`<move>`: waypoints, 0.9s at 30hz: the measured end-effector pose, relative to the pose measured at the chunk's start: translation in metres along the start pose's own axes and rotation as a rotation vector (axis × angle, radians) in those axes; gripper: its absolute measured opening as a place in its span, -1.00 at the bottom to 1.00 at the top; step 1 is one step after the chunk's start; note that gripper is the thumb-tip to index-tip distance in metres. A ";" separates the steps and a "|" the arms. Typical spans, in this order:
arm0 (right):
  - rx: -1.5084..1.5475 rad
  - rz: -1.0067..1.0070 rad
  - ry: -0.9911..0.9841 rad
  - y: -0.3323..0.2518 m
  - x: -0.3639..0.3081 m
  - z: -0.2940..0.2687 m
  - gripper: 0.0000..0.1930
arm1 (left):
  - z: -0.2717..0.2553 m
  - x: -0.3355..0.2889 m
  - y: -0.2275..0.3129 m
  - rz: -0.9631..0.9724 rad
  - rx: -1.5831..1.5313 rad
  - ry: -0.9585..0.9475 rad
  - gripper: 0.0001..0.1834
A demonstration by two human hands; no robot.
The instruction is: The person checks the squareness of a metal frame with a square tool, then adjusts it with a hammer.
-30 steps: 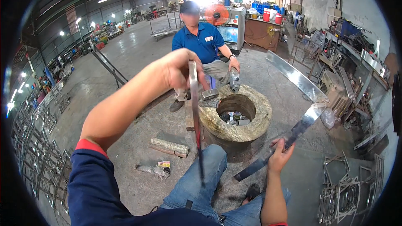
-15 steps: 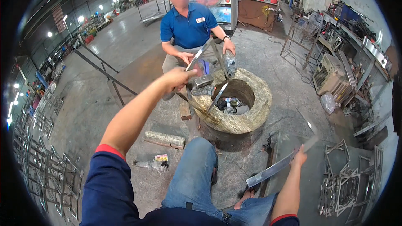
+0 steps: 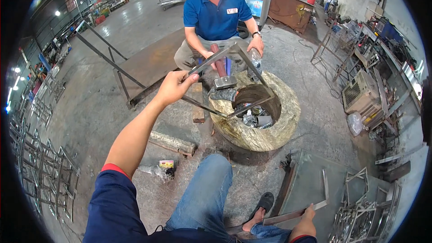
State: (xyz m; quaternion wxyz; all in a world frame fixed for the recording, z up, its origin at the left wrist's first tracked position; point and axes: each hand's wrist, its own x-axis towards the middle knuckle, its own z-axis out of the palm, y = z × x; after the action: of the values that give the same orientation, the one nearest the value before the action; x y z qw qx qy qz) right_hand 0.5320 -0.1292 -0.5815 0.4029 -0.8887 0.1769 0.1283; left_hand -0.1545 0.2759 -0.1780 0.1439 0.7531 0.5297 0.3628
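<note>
My left hand (image 3: 174,88) is closed on one corner side of a square metal frame (image 3: 263,81), holding it tilted above a heavy ring-shaped block (image 3: 281,132). Low on the right, my right hand (image 3: 308,215) grips a bent flat metal bar (image 3: 288,218), whose far arm angles upward over a grey metal sheet. A person facing me holds a hammer (image 3: 225,82) by its reddish handle; its head is seen through the frame. That person's other hand (image 3: 257,44) rests by a clear plastic-looking item (image 3: 255,63) at the ring's far rim.
Wooden blocks (image 3: 198,103) and a log-like piece (image 3: 173,142) lie on the floor at left. Metal frames (image 3: 351,222) are piled on the grey sheet (image 3: 310,171) at right. More frames (image 3: 42,166) stand far left. Loose scraps (image 3: 258,119) fill the ring's hollow.
The square frame has turned from nearly edge-on to face me more, with my left hand shifted left. My right hand and the bent bar have come lower. More of the hammer handle shows.
</note>
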 end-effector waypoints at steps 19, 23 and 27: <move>0.062 -1.548 -1.189 -0.391 -0.558 0.224 -0.51 | 0.016 0.072 -0.024 0.057 -0.089 -0.172 -0.57; 0.070 -1.563 -1.109 -0.400 -0.590 0.227 -0.48 | 0.013 0.086 -0.041 -0.095 0.053 -0.035 -0.54; 0.112 -1.603 -1.060 -0.407 -0.598 0.236 -0.44 | 0.023 0.089 -0.047 -0.079 0.036 0.095 -0.63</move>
State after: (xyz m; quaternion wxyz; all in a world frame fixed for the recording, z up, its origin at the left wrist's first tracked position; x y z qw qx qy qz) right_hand 0.1407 0.4264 -0.2387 0.4404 -0.5513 -0.6823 0.1912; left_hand -0.1552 0.3784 -0.1868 0.1193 0.7160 0.5716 0.3826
